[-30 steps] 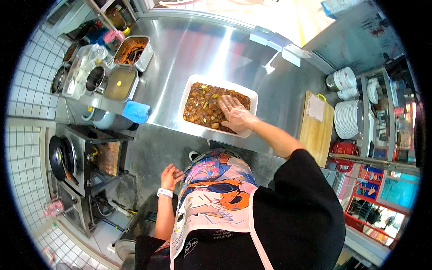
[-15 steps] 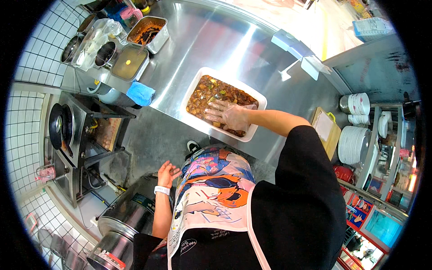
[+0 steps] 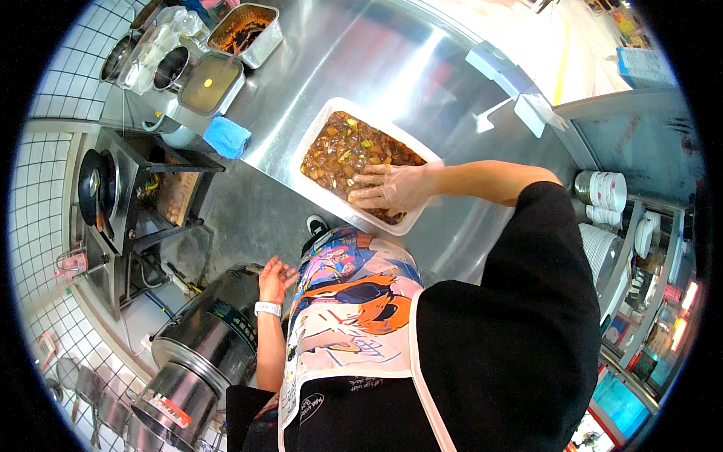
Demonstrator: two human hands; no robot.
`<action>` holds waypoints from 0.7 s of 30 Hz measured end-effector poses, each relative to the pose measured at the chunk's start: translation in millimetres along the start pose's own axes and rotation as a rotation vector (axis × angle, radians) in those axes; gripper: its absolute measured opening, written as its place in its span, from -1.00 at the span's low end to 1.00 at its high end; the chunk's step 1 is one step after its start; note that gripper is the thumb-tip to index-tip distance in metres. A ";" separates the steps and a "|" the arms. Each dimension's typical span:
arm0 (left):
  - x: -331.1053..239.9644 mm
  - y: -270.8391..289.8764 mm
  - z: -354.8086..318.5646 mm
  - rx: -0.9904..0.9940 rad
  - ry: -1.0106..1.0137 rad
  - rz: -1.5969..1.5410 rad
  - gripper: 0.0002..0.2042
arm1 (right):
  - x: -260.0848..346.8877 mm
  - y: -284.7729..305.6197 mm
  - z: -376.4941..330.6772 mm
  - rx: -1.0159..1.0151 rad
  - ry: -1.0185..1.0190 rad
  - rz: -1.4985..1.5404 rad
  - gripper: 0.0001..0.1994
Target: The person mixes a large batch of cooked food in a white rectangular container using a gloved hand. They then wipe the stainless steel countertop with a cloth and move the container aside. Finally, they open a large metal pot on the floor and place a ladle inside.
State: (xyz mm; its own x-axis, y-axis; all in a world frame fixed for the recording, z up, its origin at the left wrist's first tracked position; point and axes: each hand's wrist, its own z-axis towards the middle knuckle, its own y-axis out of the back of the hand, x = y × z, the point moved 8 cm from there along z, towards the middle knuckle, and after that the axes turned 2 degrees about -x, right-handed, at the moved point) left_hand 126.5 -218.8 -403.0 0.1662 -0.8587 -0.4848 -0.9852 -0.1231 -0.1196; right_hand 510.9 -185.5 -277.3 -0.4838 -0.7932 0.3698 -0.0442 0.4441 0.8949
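At frame centre, the gloved right hand (image 3: 392, 188) lies flat, fingers spread, on the brown stew in a white tray (image 3: 320, 128) on the steel counter (image 3: 422, 68). The left hand (image 3: 275, 277) hangs open lower left, holding nothing, above a metal pot (image 3: 207, 339).

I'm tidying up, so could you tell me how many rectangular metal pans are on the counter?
2: one with reddish food at the far left end, one with yellowish liquid beside it.

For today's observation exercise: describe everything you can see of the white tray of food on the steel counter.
The white tray is rectangular with rounded corners, seemingly plastic, lying flat on the steel counter near its front edge. It is filled with glossy brown chunks of food with some pale and greenish pieces. The right hand, in a clear glove, rests on the food at the near end.
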 end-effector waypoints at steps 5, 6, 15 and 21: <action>4.1 -3.3 -3.5 -0.011 -0.013 -0.002 -0.49 | -26.1 11.6 -10.4 0.064 -0.305 0.687 -0.66; 6.0 -3.3 -4.9 -0.013 -0.015 0.001 -0.48 | -29.5 -0.3 -9.5 0.149 -0.379 0.856 -0.68; 7.5 -4.1 -1.5 -0.002 -0.026 0.006 -0.48 | -43.1 -108.6 0.9 0.493 -0.758 1.351 -0.66; 3.5 -6.6 2.2 0.022 -0.032 -0.002 -0.47 | -64.2 -88.1 -26.4 0.428 -0.888 1.235 -0.69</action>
State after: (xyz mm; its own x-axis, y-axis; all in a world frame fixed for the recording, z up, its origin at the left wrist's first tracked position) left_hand 133.7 -219.8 -405.8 0.1700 -0.8420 -0.5120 -0.9836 -0.1135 -0.1399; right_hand 568.9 -184.7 -373.3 -0.7370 0.5507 0.3919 0.5894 0.8074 -0.0262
